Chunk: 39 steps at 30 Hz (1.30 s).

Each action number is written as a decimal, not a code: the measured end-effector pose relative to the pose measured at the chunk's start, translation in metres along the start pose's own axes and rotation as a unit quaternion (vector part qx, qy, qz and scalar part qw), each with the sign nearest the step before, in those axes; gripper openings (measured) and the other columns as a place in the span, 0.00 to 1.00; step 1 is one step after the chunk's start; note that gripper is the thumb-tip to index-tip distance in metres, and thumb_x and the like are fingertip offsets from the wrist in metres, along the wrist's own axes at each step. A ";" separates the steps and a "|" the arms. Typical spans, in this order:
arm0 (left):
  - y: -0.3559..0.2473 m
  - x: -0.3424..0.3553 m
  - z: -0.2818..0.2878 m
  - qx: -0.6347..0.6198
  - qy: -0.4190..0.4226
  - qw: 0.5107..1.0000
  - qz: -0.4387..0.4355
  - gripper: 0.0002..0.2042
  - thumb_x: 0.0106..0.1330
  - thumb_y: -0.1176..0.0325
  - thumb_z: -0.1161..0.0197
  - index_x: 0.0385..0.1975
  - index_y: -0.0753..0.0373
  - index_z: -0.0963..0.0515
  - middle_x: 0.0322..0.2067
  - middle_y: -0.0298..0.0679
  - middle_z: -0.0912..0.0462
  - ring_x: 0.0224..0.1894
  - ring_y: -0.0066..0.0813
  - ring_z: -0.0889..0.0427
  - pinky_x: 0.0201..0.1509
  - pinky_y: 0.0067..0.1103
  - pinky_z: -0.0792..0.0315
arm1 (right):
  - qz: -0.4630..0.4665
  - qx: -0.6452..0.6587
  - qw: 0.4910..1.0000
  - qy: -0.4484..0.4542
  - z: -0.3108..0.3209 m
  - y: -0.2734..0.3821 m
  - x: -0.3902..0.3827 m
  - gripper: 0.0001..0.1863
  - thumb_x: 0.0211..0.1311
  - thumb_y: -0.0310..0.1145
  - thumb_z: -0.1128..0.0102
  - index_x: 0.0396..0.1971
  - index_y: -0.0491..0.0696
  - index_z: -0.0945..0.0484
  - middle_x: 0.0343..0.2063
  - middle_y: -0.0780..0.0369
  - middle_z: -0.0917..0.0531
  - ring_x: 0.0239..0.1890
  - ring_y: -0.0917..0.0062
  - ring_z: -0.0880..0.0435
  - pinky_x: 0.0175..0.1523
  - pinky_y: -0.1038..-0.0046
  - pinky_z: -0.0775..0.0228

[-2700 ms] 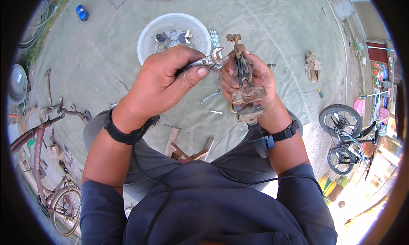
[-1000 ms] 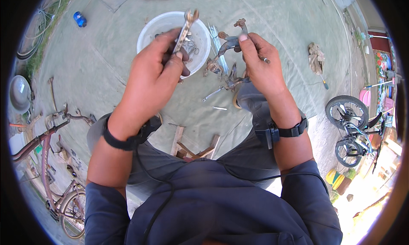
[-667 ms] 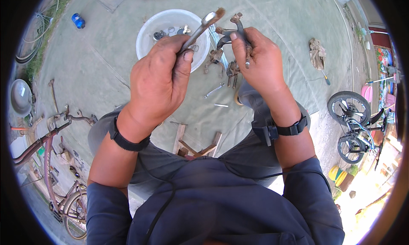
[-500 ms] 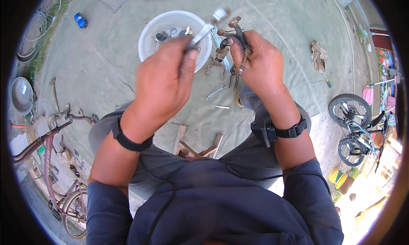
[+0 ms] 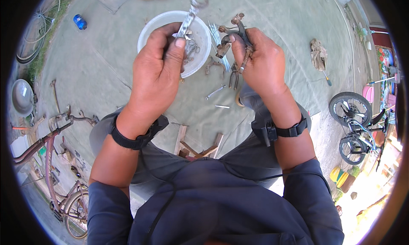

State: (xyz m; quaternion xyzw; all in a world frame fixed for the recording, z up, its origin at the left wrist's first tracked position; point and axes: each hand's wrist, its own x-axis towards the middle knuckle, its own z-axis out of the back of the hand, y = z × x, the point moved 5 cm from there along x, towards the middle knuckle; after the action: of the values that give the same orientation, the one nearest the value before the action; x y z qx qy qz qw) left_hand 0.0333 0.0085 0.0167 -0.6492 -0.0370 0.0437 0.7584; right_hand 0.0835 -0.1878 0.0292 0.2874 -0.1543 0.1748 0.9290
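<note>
My left hand (image 5: 155, 77) is closed round a shiny open-ended wrench (image 5: 186, 25), whose jaw points up and away from me. In my right hand (image 5: 267, 64) is a dark, rusty bicycle brake caliper (image 5: 241, 31), gripped between thumb and fingers with its curved arms sticking out to the left and far side. Wrench and caliper are apart. Beneath the left hand stands a whitish plastic basin (image 5: 147, 27) with small metal parts in it, partly hidden by that hand. On the ground below the caliper lie a rusty forked part (image 5: 214, 66) and dark-handled pliers (image 5: 234, 78).
Thin metal rods (image 5: 214, 31) lie right of the basin. A small wrench (image 5: 215, 92) and a short pale stick (image 5: 222, 106) lie nearer me. A wooden frame (image 5: 181, 138) is between my legs. Bicycle parts (image 5: 49, 168) fill the left side; a small bicycle (image 5: 350, 111) is at right.
My left hand has drawn back left, away from the caliper, and the wrench has moved left and now points more steeply upward. My right hand and the caliper have barely moved.
</note>
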 end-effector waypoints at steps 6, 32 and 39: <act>-0.017 -0.006 0.004 0.028 -0.021 0.993 -0.112 0.14 0.75 0.73 0.48 0.57 0.69 0.29 0.31 0.36 0.22 0.27 0.21 0.25 0.32 0.20 0.27 | 0.007 -0.001 1.000 -0.002 -0.001 0.002 -0.001 0.12 0.58 0.40 0.32 0.26 0.49 0.22 0.19 0.59 0.21 0.21 0.61 0.20 0.24 0.63 0.30; 0.006 -0.007 -0.011 0.173 0.028 0.983 -0.059 0.10 0.72 0.72 0.42 0.49 0.67 0.26 0.31 0.48 0.19 0.29 0.44 0.18 0.33 0.30 0.25 | -0.014 -0.017 1.000 -0.011 0.001 -0.004 0.004 0.13 0.59 0.40 0.32 0.24 0.49 0.24 0.17 0.59 0.22 0.21 0.61 0.21 0.24 0.64 0.31; -0.017 -0.007 -0.010 0.309 0.014 0.914 -0.262 0.10 0.69 0.74 0.42 0.48 0.67 0.26 0.36 0.48 0.18 0.33 0.48 0.18 0.35 0.32 0.24 | -0.047 0.032 0.998 0.002 0.000 -0.005 0.004 0.14 0.60 0.40 0.33 0.23 0.47 0.24 0.17 0.57 0.21 0.21 0.59 0.22 0.25 0.63 0.31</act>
State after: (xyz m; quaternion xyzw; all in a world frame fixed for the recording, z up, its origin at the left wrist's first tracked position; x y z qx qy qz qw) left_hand 0.0275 -0.0049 0.0319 -0.3504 -0.1799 -0.1561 0.9058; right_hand 0.0888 -0.1912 0.0281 0.3240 -0.1334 0.1360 0.9267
